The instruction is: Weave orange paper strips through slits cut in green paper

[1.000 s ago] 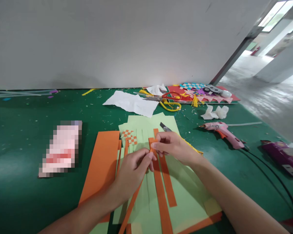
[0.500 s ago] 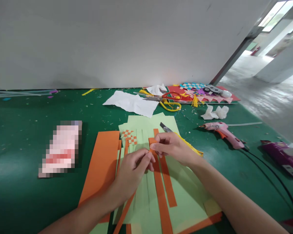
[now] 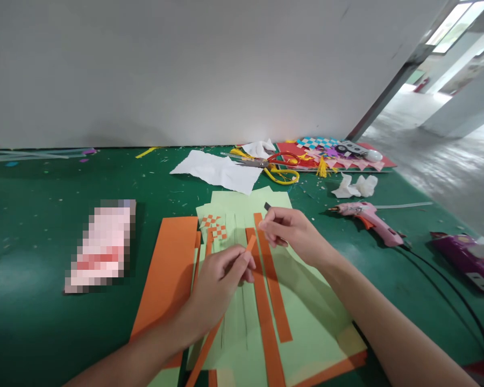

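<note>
Left hand (image 3: 220, 279) fingers pinched; right hand (image 3: 292, 231) loosely curled

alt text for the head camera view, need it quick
The left hand pinches the end of an orange strip over slit light green paper on a green table; the right hand hovers just beyond it. A pink glue gun and scissors lie farther off.

A narrow orange paper strip (image 3: 205, 349) was held slanted, its upper end pinched above a pale green slit sheet (image 3: 314, 322), which was laid flat, with two wider orange strips (image 3: 265, 312) laid lengthwise upon it.
</note>
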`<action>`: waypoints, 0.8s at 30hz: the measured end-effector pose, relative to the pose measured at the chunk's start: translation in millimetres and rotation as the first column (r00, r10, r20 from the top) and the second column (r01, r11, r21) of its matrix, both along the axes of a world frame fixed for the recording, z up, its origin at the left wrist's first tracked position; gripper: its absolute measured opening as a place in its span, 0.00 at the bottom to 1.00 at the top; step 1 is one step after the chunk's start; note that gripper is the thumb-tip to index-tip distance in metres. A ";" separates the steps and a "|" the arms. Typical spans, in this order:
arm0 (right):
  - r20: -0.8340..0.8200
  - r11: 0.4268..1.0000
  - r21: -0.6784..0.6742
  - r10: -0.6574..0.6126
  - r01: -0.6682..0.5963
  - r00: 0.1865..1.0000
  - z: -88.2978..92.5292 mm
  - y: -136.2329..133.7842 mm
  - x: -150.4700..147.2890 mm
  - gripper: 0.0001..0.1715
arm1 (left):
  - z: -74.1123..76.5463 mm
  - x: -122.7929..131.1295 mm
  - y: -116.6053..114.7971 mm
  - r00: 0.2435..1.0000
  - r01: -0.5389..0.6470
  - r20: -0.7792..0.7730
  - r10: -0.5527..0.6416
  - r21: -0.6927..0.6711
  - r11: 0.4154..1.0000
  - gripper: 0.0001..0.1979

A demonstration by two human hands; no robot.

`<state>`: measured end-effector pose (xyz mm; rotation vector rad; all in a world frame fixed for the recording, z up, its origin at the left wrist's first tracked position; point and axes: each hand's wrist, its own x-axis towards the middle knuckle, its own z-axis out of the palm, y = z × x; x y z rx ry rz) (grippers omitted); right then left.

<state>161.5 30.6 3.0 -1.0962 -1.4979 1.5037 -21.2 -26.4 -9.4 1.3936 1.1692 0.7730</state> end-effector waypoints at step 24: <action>0.159 0.967 -0.044 0.256 -0.252 0.954 -0.5 -8.6 -10.5 0.06 | 2.2 1.9 3.4 0.999 0.042 0.003 -0.042 -0.009 0.999 0.16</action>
